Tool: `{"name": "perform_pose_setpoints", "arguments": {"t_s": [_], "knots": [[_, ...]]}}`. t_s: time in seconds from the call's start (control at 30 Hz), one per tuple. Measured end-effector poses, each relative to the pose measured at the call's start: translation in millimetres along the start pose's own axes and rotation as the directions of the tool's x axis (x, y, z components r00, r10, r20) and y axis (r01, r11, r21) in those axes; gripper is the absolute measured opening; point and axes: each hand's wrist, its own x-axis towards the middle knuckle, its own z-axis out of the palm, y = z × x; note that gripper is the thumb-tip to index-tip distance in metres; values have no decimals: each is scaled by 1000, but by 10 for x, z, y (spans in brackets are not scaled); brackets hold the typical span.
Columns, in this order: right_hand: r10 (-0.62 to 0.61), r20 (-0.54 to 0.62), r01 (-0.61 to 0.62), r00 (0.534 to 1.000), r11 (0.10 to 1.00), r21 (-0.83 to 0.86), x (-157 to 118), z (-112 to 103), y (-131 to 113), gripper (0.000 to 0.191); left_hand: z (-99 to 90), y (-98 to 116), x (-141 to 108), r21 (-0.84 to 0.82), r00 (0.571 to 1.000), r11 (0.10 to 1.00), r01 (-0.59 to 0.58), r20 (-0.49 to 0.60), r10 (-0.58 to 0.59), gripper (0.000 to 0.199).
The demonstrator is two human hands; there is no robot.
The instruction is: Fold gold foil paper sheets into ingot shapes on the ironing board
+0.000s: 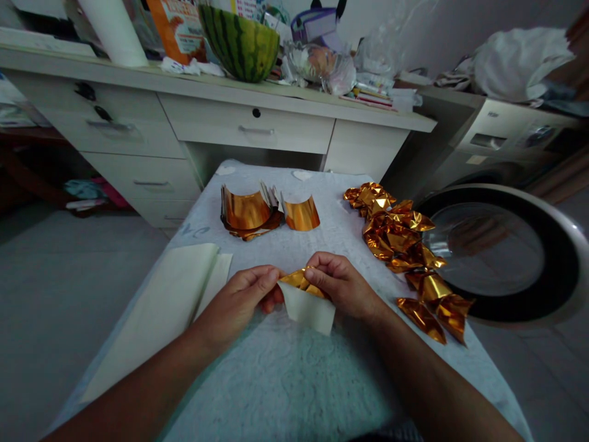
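Note:
A sheet of gold foil paper (309, 310) with a pale back hangs between my two hands over the cloth-covered table. Its upper edge is folded so that the shiny gold side shows. My left hand (257, 287) pinches the left corner between thumb and fingers. On the right, my right hand (338, 282) grips the folded part, its thumb pressed on the gold. Beyond them lie a stack of curled gold sheets (248, 212) and one separate curled sheet (302, 214). Several folded gold foil pieces (391, 236) form a heap along the table's right side.
Large cream paper sheets (151, 307) lie on the table's left side. Behind stands a white desk (294, 101) with drawers, bearing a cut watermelon (242, 43) and bags. A washing machine's round door (497, 252) hangs open close by the table's right edge.

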Motion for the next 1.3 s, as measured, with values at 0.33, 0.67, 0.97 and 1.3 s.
{"name": "perform_pose_setpoints", "arguments": {"t_s": [0.33, 0.67, 0.97, 1.3], "knots": [[-23, -23, 25, 999, 994, 109, -11, 57, 49, 33, 14, 52, -11, 96, 994, 995, 0, -106, 10, 29], [-19, 62, 21, 998, 999, -45, -7, 101, 24, 35, 13, 99, -32, 382, 986, 920, -90, -97, 136, 26], [-77, -33, 78, 996, 997, 7, 12, 107, 101, 31, 49, 102, -32, 316, 995, 946, -74, -43, 92, 27], [-187, 46, 193, 981, 956, -220, -23, 136, -8, 27, 58, 63, -31, 394, 997, 917, -68, 6, 71, 30]]}}
